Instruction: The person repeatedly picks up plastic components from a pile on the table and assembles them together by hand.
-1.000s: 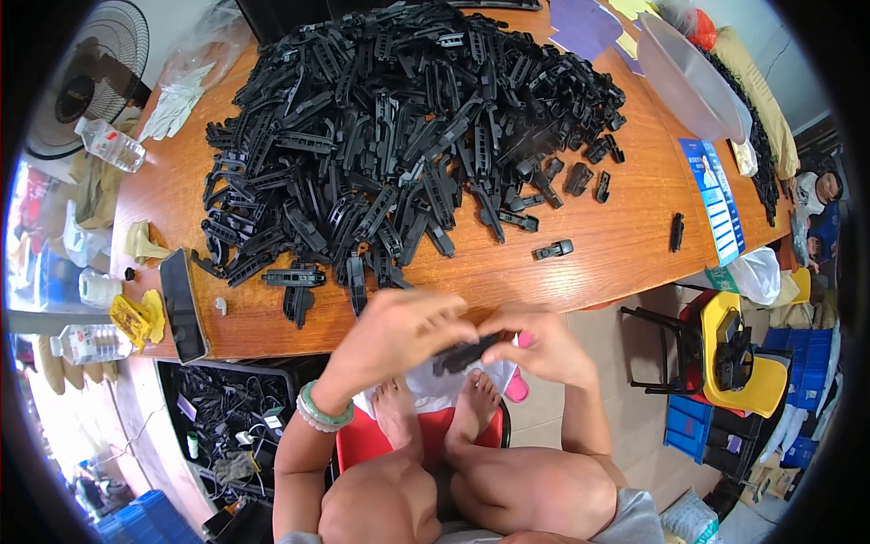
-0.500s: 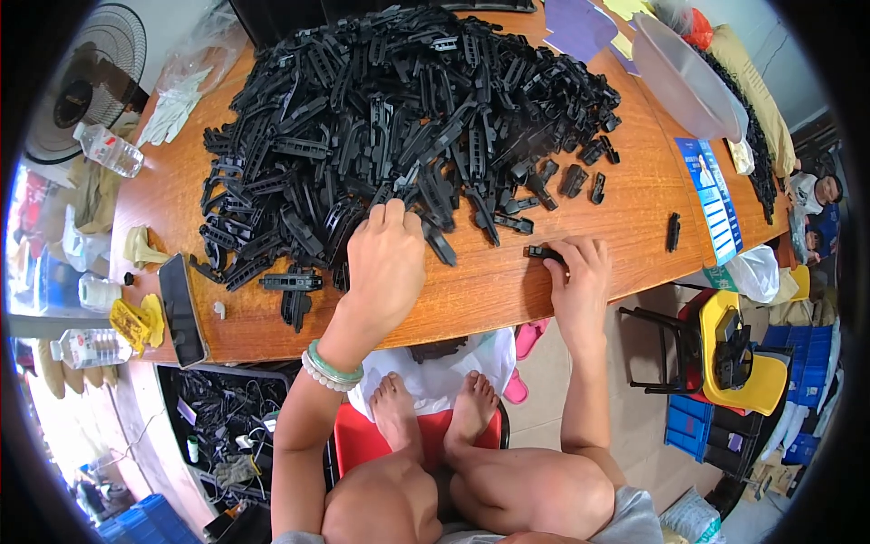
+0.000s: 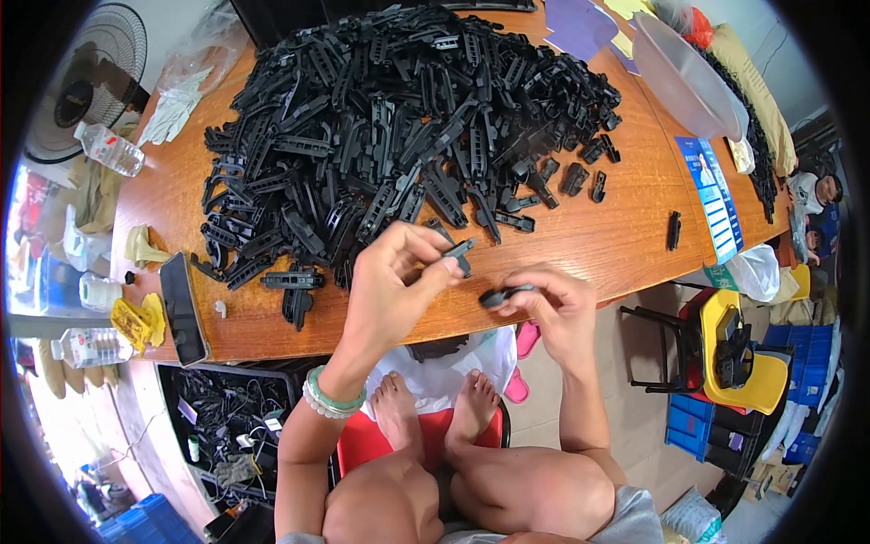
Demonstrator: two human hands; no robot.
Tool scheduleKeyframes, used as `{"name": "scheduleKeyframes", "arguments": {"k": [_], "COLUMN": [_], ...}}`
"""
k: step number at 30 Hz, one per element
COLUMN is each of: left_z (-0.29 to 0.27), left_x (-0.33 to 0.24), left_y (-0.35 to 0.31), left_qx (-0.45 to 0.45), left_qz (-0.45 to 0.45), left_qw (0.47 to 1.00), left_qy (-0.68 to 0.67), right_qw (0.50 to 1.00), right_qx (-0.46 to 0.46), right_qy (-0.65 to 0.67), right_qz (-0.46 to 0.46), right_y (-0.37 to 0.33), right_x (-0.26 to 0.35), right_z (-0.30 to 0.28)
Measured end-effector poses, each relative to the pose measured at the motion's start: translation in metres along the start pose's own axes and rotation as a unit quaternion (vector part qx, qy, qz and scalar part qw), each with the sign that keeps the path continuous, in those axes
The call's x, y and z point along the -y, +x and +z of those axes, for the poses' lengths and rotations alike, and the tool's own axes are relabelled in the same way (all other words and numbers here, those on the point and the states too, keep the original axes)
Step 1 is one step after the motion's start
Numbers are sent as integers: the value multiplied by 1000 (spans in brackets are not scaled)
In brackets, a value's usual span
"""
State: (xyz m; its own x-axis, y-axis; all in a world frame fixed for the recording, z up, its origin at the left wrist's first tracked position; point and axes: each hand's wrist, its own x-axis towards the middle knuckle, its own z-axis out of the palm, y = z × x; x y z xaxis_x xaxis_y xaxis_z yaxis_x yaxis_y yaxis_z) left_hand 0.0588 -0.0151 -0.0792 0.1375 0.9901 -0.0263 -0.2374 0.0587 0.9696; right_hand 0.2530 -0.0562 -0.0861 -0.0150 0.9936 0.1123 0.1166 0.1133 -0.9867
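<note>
A big heap of black plastic parts (image 3: pixel 362 127) covers the middle of the wooden table (image 3: pixel 625 218). In front of it, my left hand (image 3: pixel 399 281) pinches a black plastic piece (image 3: pixel 460 257) between thumb and fingers. My right hand (image 3: pixel 553 313), lower and to the right, grips a small black plastic clip (image 3: pixel 504 296) near the table's front edge. The two pieces are close together but apart. A pair of crossed black parts (image 3: pixel 294 292) lies left of my left hand. Several loose short pieces (image 3: pixel 573 179) sit at the heap's right side.
At the left table edge are a phone (image 3: pixel 184 308), a yellow object (image 3: pixel 138 322) and clear bottles (image 3: pixel 111 150). A translucent basin (image 3: pixel 686 77) and a blue leaflet (image 3: pixel 710 195) lie at the right. Below left stands a black crate of parts (image 3: pixel 231 417); a yellow chair (image 3: pixel 748 381) is at right.
My left hand has come back from the heap's front edge with a black piece. My right hand has lifted its clip off the table and moved slightly nearer me and left.
</note>
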Motion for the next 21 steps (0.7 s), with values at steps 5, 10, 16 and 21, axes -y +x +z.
{"name": "scheduleKeyframes", "arguments": {"k": [5,10,16,21], "left_z": [3,11,13,6], "left_x": [-2,-8,-8,-6], "left_y": [-13,-23,-37,-35], "left_qx": [91,136,136,148], "left_qz": [-73,-77,139,170], "left_qw": [993,988,956,938], "left_qy": [32,20,220,263], "right_qw": [997,986,985,966], "right_qx": [46,-28,-88,-76], "right_qy": [61,-80,-23,-146], "right_qz": [-28,-140,-148,-201], "right_y": [-11,-12,-20,-15], "right_x": [7,1,-1,1], "right_z": [17,21,24,18]}}
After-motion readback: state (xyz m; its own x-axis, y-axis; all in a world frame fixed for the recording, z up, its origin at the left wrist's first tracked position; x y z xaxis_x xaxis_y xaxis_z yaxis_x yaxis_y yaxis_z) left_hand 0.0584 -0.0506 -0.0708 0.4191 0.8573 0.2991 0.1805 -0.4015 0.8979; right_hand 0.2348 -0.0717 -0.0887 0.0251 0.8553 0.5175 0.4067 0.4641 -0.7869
